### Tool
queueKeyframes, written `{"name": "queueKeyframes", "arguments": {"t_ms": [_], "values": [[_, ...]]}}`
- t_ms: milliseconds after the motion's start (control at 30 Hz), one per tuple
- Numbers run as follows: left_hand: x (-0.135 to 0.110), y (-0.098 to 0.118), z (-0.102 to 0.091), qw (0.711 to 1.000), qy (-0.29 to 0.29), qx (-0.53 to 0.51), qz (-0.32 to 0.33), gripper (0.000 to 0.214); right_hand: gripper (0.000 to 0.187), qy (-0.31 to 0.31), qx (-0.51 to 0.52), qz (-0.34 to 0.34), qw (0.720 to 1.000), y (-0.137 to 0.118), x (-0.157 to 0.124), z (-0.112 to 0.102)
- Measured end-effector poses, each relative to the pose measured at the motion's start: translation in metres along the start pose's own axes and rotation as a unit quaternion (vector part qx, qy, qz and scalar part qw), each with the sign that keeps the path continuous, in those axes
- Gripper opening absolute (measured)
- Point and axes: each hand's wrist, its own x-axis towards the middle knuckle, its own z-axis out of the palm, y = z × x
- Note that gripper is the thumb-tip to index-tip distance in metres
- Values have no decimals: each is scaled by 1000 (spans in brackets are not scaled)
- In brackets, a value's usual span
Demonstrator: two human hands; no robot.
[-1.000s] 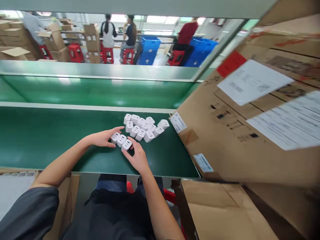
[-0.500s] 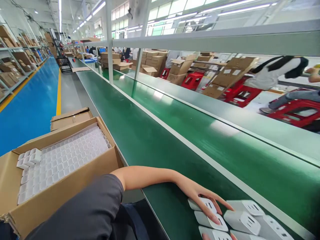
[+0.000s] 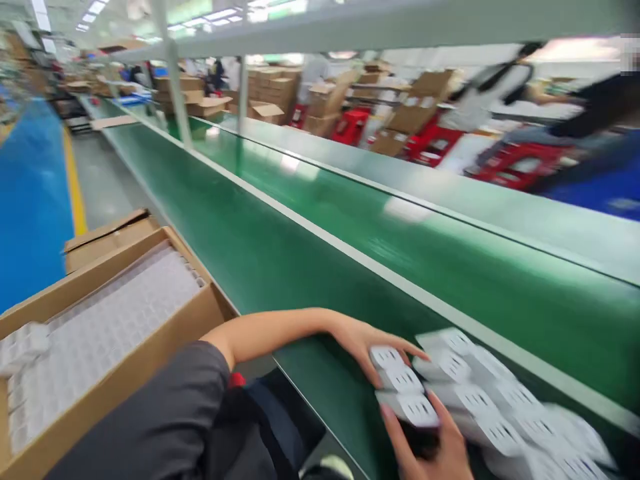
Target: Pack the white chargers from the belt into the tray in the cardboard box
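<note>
A short row of white power adapters [image 3: 404,380] with slotted faces stands on the green conveyor belt at lower right. My left hand [image 3: 357,343] is closed around the far end of this row, thumb on the near side and fingers reaching over the far side. At the near end, my right hand [image 3: 435,443] pinches the closest adapter between thumb and fingers. Just beyond, a larger group of similar white adapters [image 3: 500,400] stands close together, blurred by motion. One left fingertip reaches to the edge of that group.
An open carton [image 3: 225,308] at left holds many white casings [image 3: 115,333] in rows. Behind it sits another cardboard box [image 3: 113,237]. A pale rail [image 3: 320,231] divides the green belt [image 3: 210,220]. Across it are red stools [image 3: 520,163], cartons and seated people.
My view has swung right and down, showing more adapters. My right hand has come further into view, and both hands now close on the short row from its two ends.
</note>
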Motion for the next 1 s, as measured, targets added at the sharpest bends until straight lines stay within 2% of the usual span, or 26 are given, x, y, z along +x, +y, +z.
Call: {"name": "queueKeyframes", "arguments": {"t_ms": [100,267,467,667,733,833,933,1000], "values": [[-14,24,0,998,19,48,-36,105,76,-19,36,-47,998,-21,-6,-9],[-17,29,-17,989,20,131,-62,76,63,10,67,-57,996,-24,3,-8],[-16,36,-12,986,20,152,-58,71,55,21,119,-46,992,-29,0,-11],[-13,35,-7,973,54,221,-47,74,50,27,130,-23,991,-35,2,-14],[-12,34,-4,967,58,248,-30,73,49,29,123,-25,992,-35,2,-13],[-10,34,1,951,74,298,31,73,51,29,117,-38,992,-33,2,-13],[-6,34,8,923,94,360,99,71,58,26,121,-59,991,-33,2,-13],[-3,34,13,902,101,404,113,69,64,19,126,-64,990,-34,2,-13]]}}
